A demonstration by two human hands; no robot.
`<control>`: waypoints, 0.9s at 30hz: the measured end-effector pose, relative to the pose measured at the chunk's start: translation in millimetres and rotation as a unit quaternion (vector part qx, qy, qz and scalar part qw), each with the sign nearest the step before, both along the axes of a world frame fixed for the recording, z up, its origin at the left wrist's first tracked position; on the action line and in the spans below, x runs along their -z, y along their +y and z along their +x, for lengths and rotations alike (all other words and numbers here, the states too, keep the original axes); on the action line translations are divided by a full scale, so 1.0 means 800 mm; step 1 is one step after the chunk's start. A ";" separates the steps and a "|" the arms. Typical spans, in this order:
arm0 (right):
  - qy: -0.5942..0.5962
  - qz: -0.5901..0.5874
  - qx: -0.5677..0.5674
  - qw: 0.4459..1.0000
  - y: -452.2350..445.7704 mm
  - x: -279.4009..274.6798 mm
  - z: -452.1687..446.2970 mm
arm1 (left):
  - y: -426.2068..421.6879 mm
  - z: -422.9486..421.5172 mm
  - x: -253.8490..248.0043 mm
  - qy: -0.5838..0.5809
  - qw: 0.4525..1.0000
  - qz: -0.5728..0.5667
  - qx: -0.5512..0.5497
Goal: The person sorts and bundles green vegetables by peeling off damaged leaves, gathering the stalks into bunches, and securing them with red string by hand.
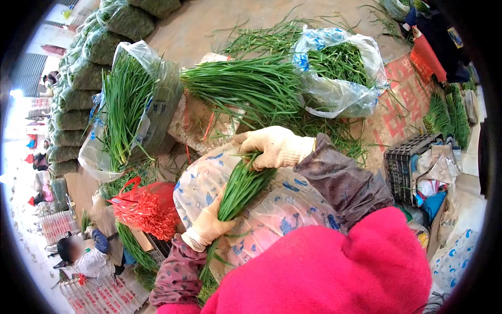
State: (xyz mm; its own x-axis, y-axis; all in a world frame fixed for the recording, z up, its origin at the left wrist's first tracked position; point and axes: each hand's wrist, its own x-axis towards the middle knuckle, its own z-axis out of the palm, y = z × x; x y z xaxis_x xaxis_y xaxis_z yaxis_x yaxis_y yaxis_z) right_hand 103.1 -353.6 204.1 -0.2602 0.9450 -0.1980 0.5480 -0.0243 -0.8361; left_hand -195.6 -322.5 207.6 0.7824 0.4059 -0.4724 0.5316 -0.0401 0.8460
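Note:
A small bunch of green chives [241, 192] lies slantwise across my lap, held in both gloved hands. My left hand [210, 224], in a pale glove, is closed round its lower part. Higher up, my right hand [276, 147], in a cream knitted glove, has its fingers curled over the other end of the bunch. Some leaves hang below my left hand. Under the bunch, a clear plastic sheet with blue marks [306, 201] covers my lap. Just ahead, a larger heap of chives [248, 83] rests on a pale block [196, 123].
Chives fill an open plastic bag [86, 152] on the left; another plastic bag [334, 102] stands ahead right. A red bag of red ties [146, 209] is by my left arm. Stacked full bags [78, 99], a black crate [400, 167] and a seated person [94, 256] surround me.

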 end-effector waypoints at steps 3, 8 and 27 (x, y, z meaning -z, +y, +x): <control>0.050 0.007 0.096 0.994 -0.014 0.018 -0.008 | -0.005 0.010 -0.023 0.092 0.993 0.066 0.024; 0.646 -0.147 0.334 0.671 -0.055 0.035 0.044 | -0.023 0.005 -0.022 0.097 0.986 0.133 -0.035; 0.480 -0.047 0.373 0.793 -0.099 0.056 -0.020 | -0.048 -0.009 -0.003 -0.057 0.956 -0.083 -0.276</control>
